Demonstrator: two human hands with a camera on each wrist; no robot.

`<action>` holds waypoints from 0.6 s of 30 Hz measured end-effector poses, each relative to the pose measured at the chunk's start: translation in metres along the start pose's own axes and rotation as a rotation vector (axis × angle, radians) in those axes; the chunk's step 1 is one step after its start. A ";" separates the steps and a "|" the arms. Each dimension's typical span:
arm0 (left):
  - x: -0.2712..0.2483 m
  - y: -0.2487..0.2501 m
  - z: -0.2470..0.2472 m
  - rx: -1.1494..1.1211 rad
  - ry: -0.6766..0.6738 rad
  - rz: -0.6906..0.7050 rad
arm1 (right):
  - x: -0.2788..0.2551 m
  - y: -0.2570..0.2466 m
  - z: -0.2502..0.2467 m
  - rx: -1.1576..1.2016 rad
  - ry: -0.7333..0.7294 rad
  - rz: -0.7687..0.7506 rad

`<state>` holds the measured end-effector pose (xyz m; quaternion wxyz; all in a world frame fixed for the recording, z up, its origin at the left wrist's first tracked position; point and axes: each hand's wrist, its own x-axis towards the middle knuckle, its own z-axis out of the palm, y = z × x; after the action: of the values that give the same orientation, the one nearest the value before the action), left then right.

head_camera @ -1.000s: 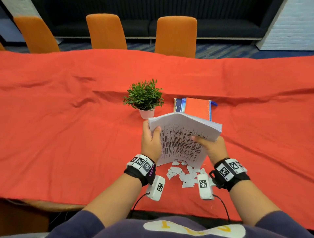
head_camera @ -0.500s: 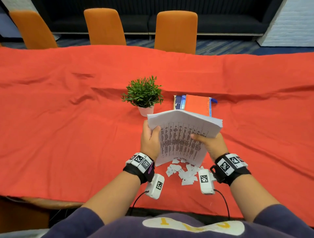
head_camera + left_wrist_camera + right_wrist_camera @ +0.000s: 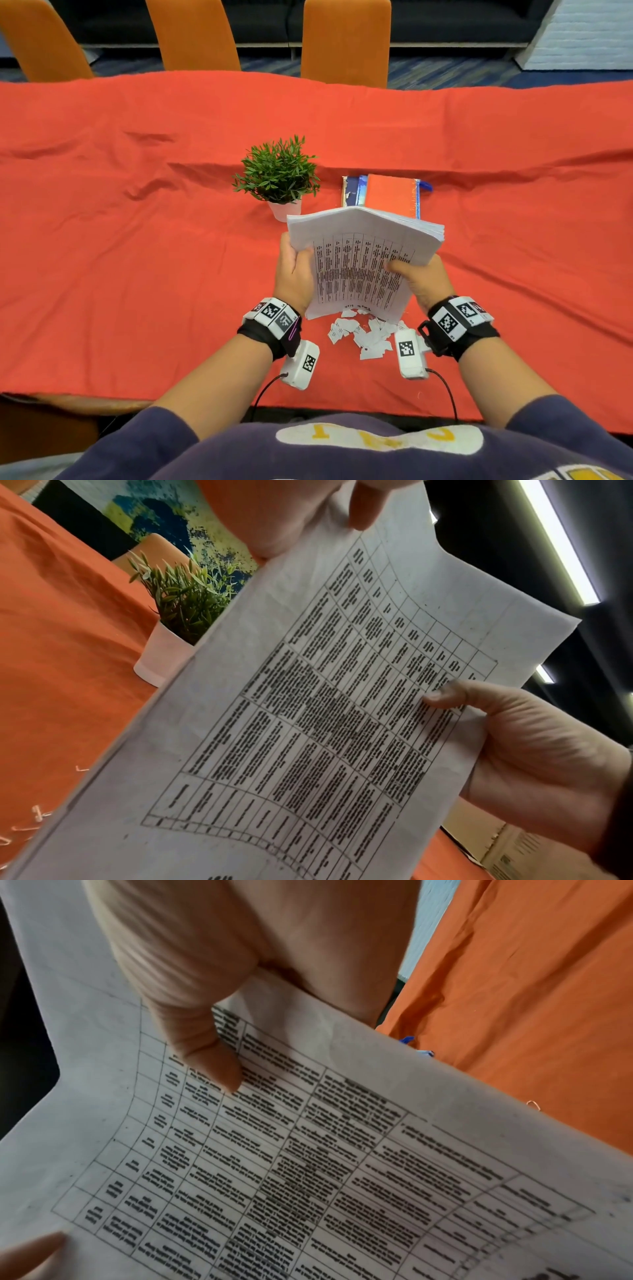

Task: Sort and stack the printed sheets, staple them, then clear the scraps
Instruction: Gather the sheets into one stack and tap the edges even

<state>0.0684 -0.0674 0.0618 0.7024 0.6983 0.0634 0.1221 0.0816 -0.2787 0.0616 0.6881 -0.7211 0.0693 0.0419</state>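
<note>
The stack of printed sheets point(image 3: 363, 260) is held up off the tabletop point(image 3: 137, 240), tilted so its printed face leans back toward the person and its long axis runs from the lower edge near the wrists up and away toward the potted plant point(image 3: 279, 174) and the notebooks point(image 3: 388, 195) beyond. The left hand point(image 3: 294, 270) grips the left long edge, thumb curled over the front of the paper, fingers behind; the right hand point(image 3: 419, 279) grips the right long edge the same way, its thumb point(image 3: 209, 1053) pressed on the printed table. The stack sits between the two hands, equally near to each, and its top bends over away from the person, showing the fanned edges of many sheets at the upper right. Directly below the lower edge lie the paper scraps point(image 3: 363, 334), scattered on the red cloth between the wrists; in the left wrist view a few loose staples point(image 3: 34, 815) lie on the cloth beside the stack. The coming move, squaring the stack, probably turns on that lower short edge: it points down at the tabletop, but the scraps lie right under it, so it would want tapping down a little farther off. No stapler is in view.
</note>
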 end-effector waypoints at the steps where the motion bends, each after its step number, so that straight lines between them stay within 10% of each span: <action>1: 0.001 0.000 0.000 0.004 0.004 0.006 | 0.000 -0.001 0.001 -0.002 -0.001 -0.007; 18: 0.010 0.022 0.006 0.124 0.023 0.099 | 0.004 0.004 -0.003 0.041 0.024 -0.023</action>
<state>0.0779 -0.0709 0.0846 0.6503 0.7412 0.0444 0.1604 0.0849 -0.2820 0.0569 0.7023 -0.7080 0.0701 0.0237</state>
